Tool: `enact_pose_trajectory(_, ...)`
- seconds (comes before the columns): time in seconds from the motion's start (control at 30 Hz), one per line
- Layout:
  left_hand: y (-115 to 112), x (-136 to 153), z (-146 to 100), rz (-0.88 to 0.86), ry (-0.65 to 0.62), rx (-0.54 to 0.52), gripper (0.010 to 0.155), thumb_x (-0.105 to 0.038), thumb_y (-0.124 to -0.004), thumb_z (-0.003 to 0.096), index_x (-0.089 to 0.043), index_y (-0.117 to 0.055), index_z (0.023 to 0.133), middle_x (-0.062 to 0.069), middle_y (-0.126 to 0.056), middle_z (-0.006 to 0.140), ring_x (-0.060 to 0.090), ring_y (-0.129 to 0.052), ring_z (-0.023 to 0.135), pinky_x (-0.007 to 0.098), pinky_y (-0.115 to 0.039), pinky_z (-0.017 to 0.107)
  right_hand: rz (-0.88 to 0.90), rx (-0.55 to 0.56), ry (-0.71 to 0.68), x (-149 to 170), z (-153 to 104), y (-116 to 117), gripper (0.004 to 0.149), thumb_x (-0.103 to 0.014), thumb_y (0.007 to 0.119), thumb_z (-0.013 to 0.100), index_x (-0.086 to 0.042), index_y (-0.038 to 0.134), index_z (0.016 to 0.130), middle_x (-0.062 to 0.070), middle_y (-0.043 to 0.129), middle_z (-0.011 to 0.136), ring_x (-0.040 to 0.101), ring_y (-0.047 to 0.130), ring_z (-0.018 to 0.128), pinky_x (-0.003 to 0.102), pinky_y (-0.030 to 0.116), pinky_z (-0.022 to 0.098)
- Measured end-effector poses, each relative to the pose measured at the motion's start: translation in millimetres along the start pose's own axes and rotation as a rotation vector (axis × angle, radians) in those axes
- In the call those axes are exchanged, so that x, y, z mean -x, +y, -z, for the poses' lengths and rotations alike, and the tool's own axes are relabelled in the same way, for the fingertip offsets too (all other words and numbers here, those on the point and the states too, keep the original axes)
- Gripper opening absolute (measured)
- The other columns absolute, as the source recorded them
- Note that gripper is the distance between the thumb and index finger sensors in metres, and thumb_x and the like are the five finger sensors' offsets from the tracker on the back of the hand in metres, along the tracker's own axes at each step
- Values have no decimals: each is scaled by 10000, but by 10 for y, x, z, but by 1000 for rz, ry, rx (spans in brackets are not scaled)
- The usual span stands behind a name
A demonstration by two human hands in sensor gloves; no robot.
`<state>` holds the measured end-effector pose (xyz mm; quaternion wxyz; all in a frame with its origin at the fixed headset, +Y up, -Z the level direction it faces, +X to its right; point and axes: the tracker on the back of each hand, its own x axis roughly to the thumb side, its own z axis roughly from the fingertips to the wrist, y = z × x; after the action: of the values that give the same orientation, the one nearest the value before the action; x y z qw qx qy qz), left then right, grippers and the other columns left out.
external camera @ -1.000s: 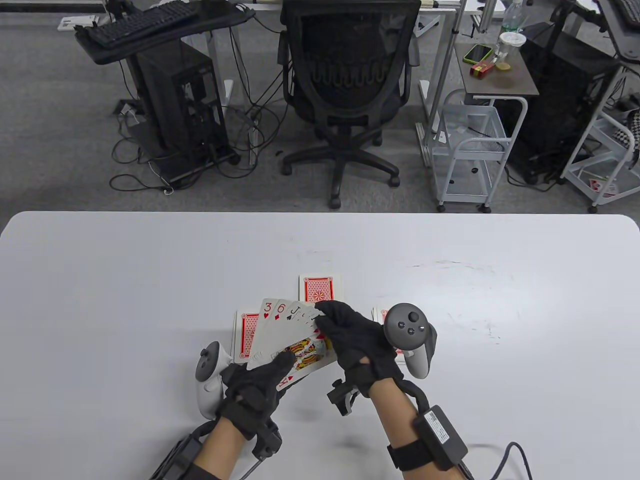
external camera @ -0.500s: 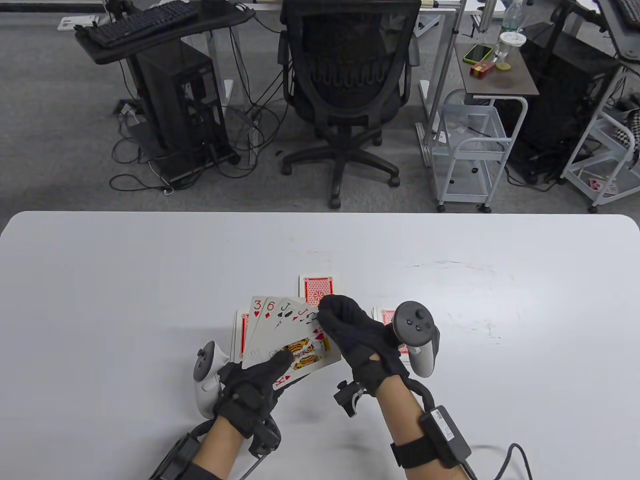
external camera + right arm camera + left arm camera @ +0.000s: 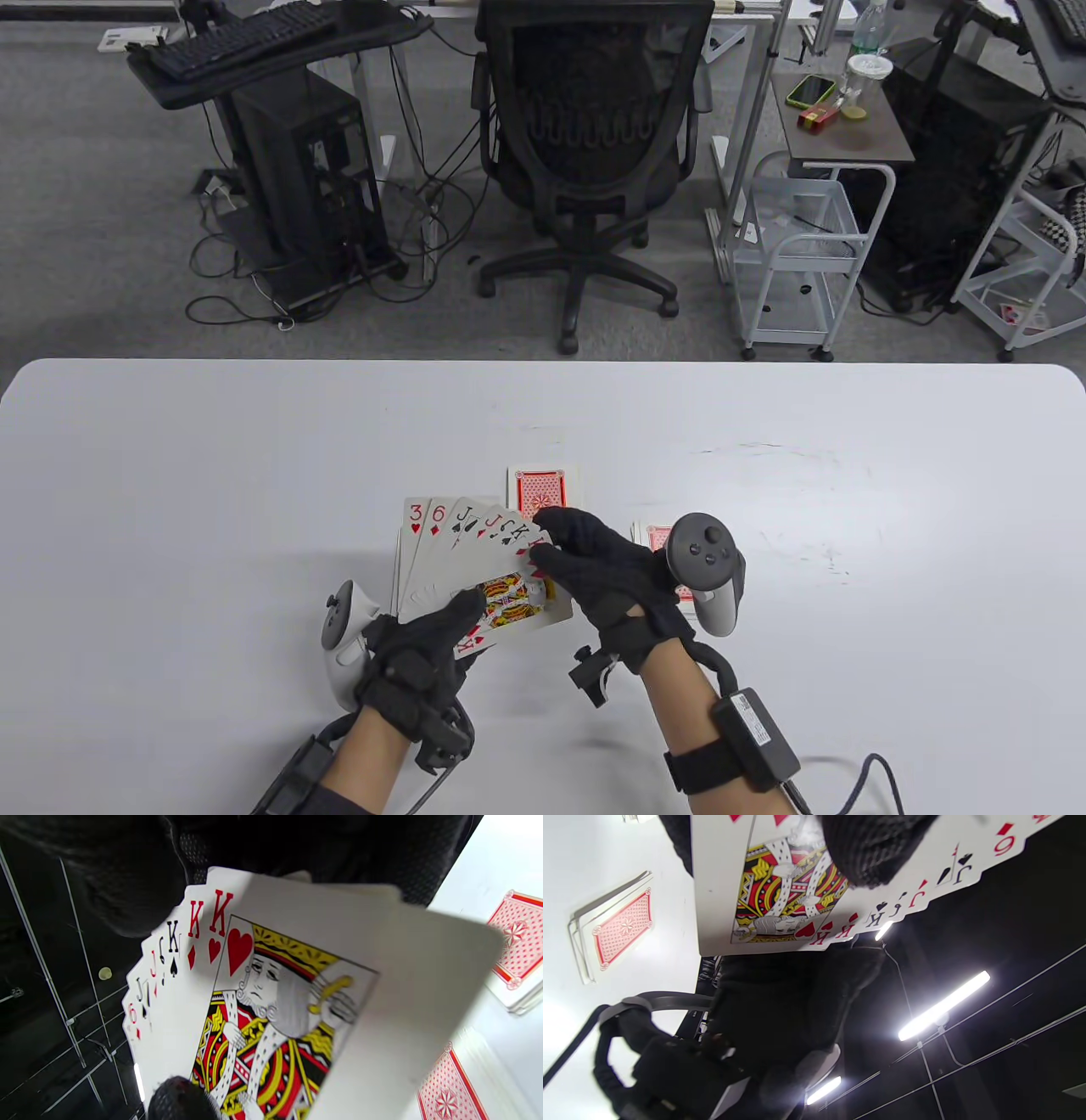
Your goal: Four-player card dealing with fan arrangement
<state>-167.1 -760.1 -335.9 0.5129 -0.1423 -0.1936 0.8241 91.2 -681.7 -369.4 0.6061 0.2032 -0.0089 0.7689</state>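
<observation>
A fan of face-up cards [image 3: 462,552] is held above the white table [image 3: 170,475]: a red 3, a red 6, jacks and kings, with the king of hearts [image 3: 280,1027] on top. My left hand [image 3: 424,649] grips the fan at its lower corner, thumb across the king. My right hand [image 3: 585,569] pinches the fan's upper right edge, thumb on the face. The left wrist view shows the same card fan [image 3: 814,895] from below. Face-down red-backed piles lie on the table: one beyond the fan [image 3: 543,488], one to the right [image 3: 653,539] partly behind my right hand, one under the fan, mostly hidden.
Beyond the table's far edge stand a black office chair [image 3: 590,127], a computer tower [image 3: 301,178] with loose cables, and a white wire cart [image 3: 797,246]. A red-backed pile [image 3: 615,927] shows in the left wrist view; two more red-backed piles [image 3: 515,938] lie at the right wrist view's right edge.
The fan has spread wider and swung left, so more card corners show. My left hand has shifted slightly left and down; my right hand's fingers slid along the fan's right edge.
</observation>
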Motion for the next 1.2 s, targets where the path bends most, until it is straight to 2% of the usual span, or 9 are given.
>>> enact_pose_trajectory(0.07,-15,9,3,11,9,7,556,-297,-794,544,-490,-569,1015,-183,-730,1055,297,-838,957,490,-763,667,-21,32,-9,-20,3,-5,422,-359,854,527,-180,785,902,63,865,789,264,997,544,604,719,535)
enact_pose_trajectory(0.17,-16,29,6,-14,17,5,556,-287,-797,542,-487,-578,1013,-162,-736,1055,315,-853,942,497,-783,649,-46,-11,-19,-28,22,-43,402,-311,847,517,-181,794,894,62,869,794,273,1001,558,606,714,542)
enact_pose_trajectory(0.3,-23,25,10,-38,16,22,556,-284,-801,536,-469,-589,1016,-139,-751,1049,327,-882,915,495,-808,625,76,-171,-22,48,57,-99,705,-469,805,551,-147,524,1112,165,620,1052,435,804,882,675,613,599)
enact_pose_trajectory(0.4,-46,45,30,-36,42,70,553,-278,-807,532,-449,-605,1017,-119,-769,1039,335,-904,894,498,-826,604,126,-255,-39,77,89,-69,751,-462,806,554,-154,458,1144,199,529,1111,504,676,997,718,566,611)
enact_pose_trajectory(0.5,-69,80,44,1,89,83,553,-276,-806,530,-431,-606,1022,-106,-776,1035,341,-915,880,496,-835,593,151,-376,-61,50,107,37,688,-365,808,577,-182,462,1141,167,540,1119,486,637,1033,727,539,626)
enact_pose_trajectory(0.67,-22,131,6,-57,136,-10,610,-276,-788,544,-308,-494,1077,-19,-757,1045,347,-905,886,493,-831,595,63,-373,-120,-37,92,140,677,-193,824,552,-258,469,1125,122,479,1139,481,504,1077,695,449,672)
enact_pose_trajectory(0.9,27,238,-40,-53,217,-113,692,-296,-788,545,-270,-379,1102,43,-554,1131,348,-865,926,475,-826,607,35,-321,-74,70,110,236,721,-50,818,514,-263,452,1097,112,627,1044,398,866,884,516,758,575)
enact_pose_trajectory(1.03,9,308,-35,-99,268,-110,684,-313,-782,549,-264,-383,1102,37,-599,1117,361,-871,915,464,-815,622,47,-252,36,157,151,202,703,-63,843,499,-199,487,1089,121,693,993,401,971,760,471,847,471)
enact_pose_trajectory(1.2,61,321,-33,-45,319,-114,725,-336,-827,527,-240,-390,1098,28,-668,1073,297,-925,868,420,-843,600,115,-298,150,265,252,115,687,-63,850,487,-156,520,1082,143,731,955,402,1006,702,466,873,424)
